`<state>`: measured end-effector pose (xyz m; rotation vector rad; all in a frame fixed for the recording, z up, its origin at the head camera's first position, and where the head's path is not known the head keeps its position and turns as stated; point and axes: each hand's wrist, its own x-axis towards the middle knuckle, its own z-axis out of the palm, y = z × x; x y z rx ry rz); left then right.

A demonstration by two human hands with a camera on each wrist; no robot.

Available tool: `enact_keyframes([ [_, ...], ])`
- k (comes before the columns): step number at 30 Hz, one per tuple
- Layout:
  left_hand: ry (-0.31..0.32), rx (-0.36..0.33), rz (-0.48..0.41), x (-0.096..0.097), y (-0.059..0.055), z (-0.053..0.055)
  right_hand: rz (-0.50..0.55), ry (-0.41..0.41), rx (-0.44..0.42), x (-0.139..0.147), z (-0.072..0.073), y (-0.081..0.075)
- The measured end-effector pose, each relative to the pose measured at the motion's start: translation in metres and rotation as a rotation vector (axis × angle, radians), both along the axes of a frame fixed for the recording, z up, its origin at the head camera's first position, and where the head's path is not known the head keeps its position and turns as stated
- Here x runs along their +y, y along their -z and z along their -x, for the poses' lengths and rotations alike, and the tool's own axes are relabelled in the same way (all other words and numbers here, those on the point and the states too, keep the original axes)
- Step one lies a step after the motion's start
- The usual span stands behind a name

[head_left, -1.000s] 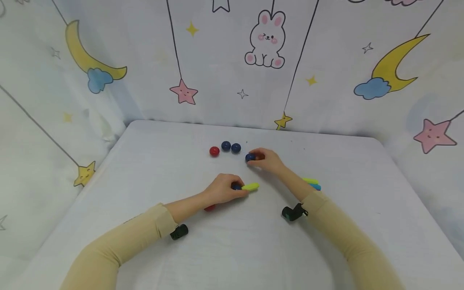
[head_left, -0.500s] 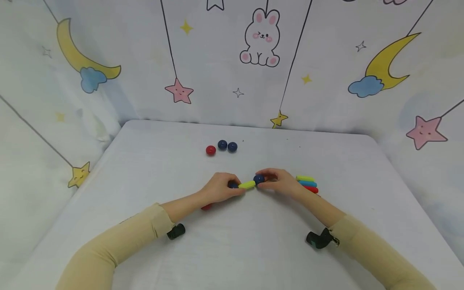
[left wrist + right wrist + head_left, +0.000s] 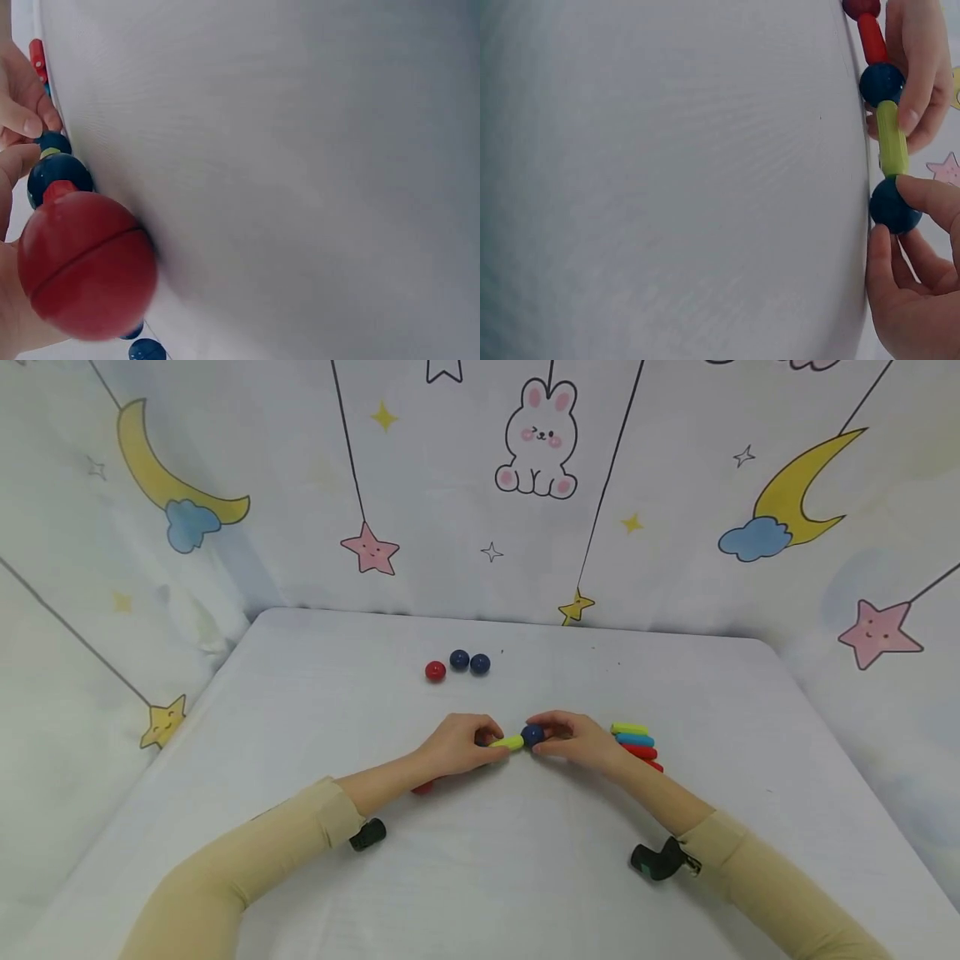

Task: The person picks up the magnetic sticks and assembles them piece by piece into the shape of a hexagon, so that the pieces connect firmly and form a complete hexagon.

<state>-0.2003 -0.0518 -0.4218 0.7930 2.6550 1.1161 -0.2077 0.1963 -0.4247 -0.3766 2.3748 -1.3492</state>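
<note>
Between the hands lies a chain of toy balls and rods: a red ball (image 3: 86, 266), a red rod (image 3: 871, 39), a dark blue ball (image 3: 882, 82), a yellow-green rod (image 3: 510, 742) and a second dark blue ball (image 3: 532, 735) at the right end. My left hand (image 3: 459, 747) pinches the yellow-green rod near the middle ball; in the head view it covers much of the chain's left part. With thumb and fingers, my right hand (image 3: 577, 740) pinches the end blue ball, which meets the rod's tip in the right wrist view.
Farther back on the white table (image 3: 337, 693) sit a loose red ball (image 3: 435, 671) and two dark blue balls (image 3: 480, 664). Beyond the right forearm lie a yellow-green rod (image 3: 628, 728), a blue rod (image 3: 635, 740) and red rods (image 3: 639, 752). A printed curtain (image 3: 450, 468) hangs behind.
My right hand has brought the blue ball from the back toward the front, to the yellow-green rod's free end. The left hand has stayed nearly in place, its grip on the rod kept.
</note>
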Motion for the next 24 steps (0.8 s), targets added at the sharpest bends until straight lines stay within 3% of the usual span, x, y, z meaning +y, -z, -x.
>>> enact_keyframes([
  [8,0.045,-0.002,0.035,0.020,0.000,0.012,0.045,-0.021,-0.016,0.001,-0.002,0.000],
  [14,0.040,-0.024,0.030,0.027,-0.001,0.012,0.060,-0.034,-0.020,0.007,-0.005,-0.005],
  [17,0.035,-0.032,0.021,0.027,-0.001,0.011,0.018,-0.023,0.032,0.017,-0.005,-0.011],
  [24,0.040,-0.045,0.007,0.028,-0.001,0.010,-0.174,0.080,0.262,0.070,-0.001,-0.026],
])
